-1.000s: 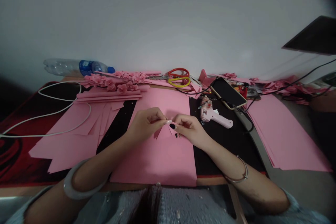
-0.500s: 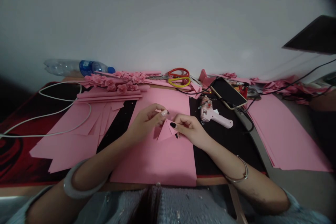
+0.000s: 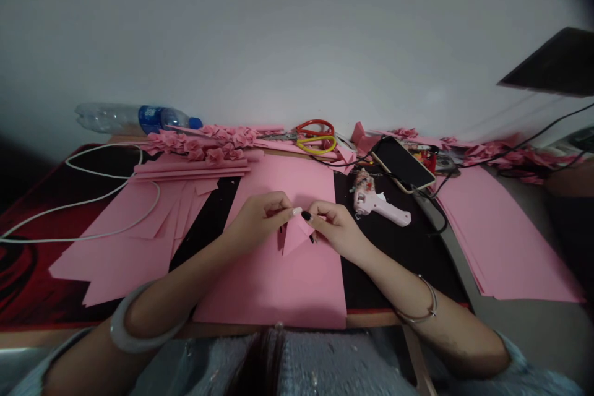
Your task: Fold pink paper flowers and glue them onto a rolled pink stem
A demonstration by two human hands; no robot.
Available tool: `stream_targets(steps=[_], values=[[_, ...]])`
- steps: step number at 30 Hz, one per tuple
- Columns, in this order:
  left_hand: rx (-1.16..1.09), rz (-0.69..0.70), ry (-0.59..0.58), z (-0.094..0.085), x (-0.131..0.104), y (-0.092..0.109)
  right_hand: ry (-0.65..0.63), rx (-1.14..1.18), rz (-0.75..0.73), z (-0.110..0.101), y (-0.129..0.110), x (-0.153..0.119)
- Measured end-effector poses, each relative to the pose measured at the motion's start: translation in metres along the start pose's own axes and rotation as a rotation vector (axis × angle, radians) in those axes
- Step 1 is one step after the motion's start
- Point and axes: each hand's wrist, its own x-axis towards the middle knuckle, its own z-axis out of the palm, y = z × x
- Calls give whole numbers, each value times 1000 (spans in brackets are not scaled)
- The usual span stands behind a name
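A small folded piece of pink paper (image 3: 296, 234) is pinched between both hands, its pointed end hanging down toward me. My left hand (image 3: 265, 215) grips its upper left part with thumb and fingers. On the other side, my right hand (image 3: 335, 226) pinches the upper right, and the two thumb tips nearly meet along the top. Some fingertips are hidden behind the folded paper. Under the hands lies a large pink paper sheet (image 3: 278, 294).
Scissors (image 3: 316, 137), a pink glue gun (image 3: 378, 203) and a phone (image 3: 403, 164) lie beyond my hands. Pink paper flowers (image 3: 213, 145), a plastic bottle (image 3: 139, 119) and a white cable (image 3: 83, 239) are left; stacked pink sheets (image 3: 505, 241) lie right.
My left hand has moved down and right and now pinches the top of the folded paper beside my right thumb. The paper has turned slightly, its point lower.
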Motion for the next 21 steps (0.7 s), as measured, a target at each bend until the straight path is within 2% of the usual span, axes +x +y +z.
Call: stream_targets(steps=[2,6,8,10,13,16,21], values=[[-32,-26,-23,0,0,1,55,-7,7,0,-1,0],[-120,-136,-158,1,0,3,174,-20,25,-1,-2,1],[-162,-168,-156,2,0,4,206,27,25,-1,-2,2],[-217,-183,-99,2,0,5,196,79,19,-2,-2,3],[-281,-185,-35,3,0,5,109,55,16,-3,-1,4],[-303,-177,-50,3,-1,4,65,-23,-5,-5,2,4],[-310,-204,-80,2,0,5,93,-127,-37,-7,3,5]])
